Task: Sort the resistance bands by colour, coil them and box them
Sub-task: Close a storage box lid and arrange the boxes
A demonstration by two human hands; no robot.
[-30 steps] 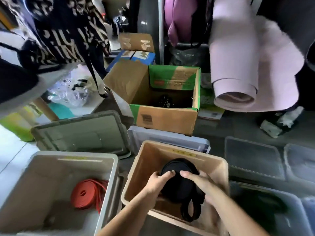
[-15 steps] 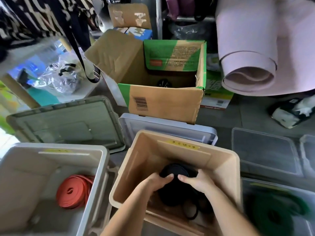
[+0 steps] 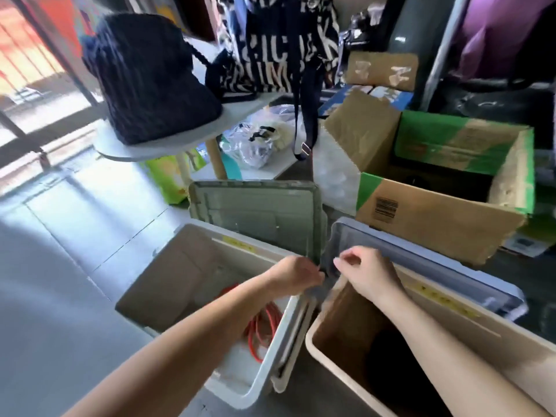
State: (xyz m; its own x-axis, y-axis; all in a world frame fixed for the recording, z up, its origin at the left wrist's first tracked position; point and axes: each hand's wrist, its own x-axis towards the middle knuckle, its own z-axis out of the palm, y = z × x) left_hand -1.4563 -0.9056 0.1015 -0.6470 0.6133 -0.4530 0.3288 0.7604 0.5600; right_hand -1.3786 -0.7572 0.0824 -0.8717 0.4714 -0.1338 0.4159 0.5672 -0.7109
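Left hand: hovers at the far right corner of the white bin, fingers curled toward the gap between the two bins; too blurred to tell whether anything is gripped. Right hand: hovers just beside it, over the far left corner of the beige bin, fingers loosely bent, nothing seen in them. Orange band: lies loose in the white bin, partly hidden under the left forearm. Black band: shows only as a dark shape at the bottom of the beige bin. Green-grey lid: sits just beyond the white bin. Blue-grey lid: sits just beyond the beige bin, one corner close to the hands. Cardboard box: stands open farther right, green-printed flaps raised. Far left: dark knitted bag on a small round table; patterned bag behind it; plastic bag below.
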